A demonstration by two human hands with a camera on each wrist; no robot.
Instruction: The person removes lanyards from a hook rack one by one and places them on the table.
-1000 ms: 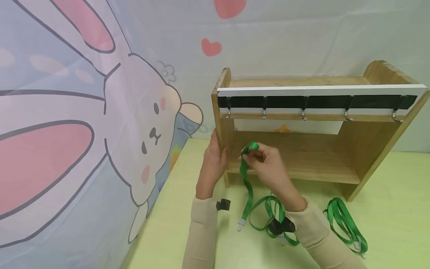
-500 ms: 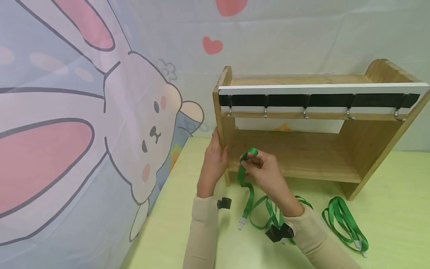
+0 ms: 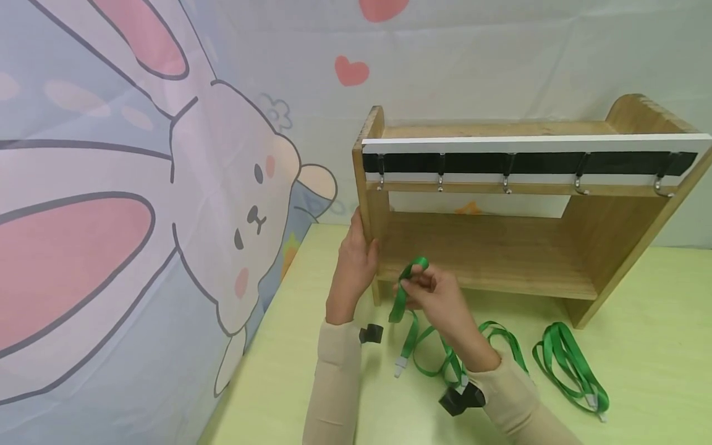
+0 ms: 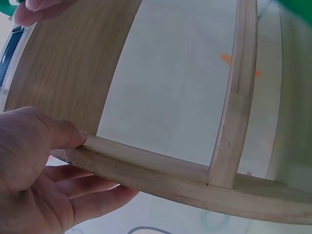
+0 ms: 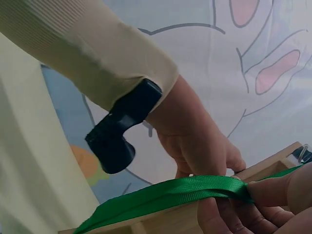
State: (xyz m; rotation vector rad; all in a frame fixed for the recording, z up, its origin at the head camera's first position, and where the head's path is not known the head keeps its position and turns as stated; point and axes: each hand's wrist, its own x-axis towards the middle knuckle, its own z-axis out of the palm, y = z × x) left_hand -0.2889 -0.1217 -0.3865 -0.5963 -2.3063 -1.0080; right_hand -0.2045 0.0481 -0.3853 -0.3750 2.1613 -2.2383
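Note:
In the head view my right hand (image 3: 445, 303) pinches a green lanyard (image 3: 398, 304) between thumb and fingers, just in front of the lower shelf board. Part of that lanyard hangs below, near a pale clip (image 3: 400, 364) on the table. My left hand (image 3: 353, 262) grips the left side panel of a wooden shelf unit (image 3: 489, 247). The left wrist view shows the thumb on one face of the panel (image 4: 146, 170) and fingers on the other. In the right wrist view the green strap (image 5: 170, 192) stretches from the right hand's fingertips (image 5: 261, 195).
Small metal hooks (image 3: 507, 182) hang in a row along a black strip on the white front rail. Loose green straps (image 3: 503, 337) lie under the right forearm. A folded green lanyard (image 3: 573, 364) lies farther right on the yellow-green table (image 3: 278, 371). Printed cloth (image 3: 250, 185) hangs behind.
My right hand has lowered slightly with the lanyard, and the hanging strap now folds closer to the table. The left hand keeps its hold on the side panel.

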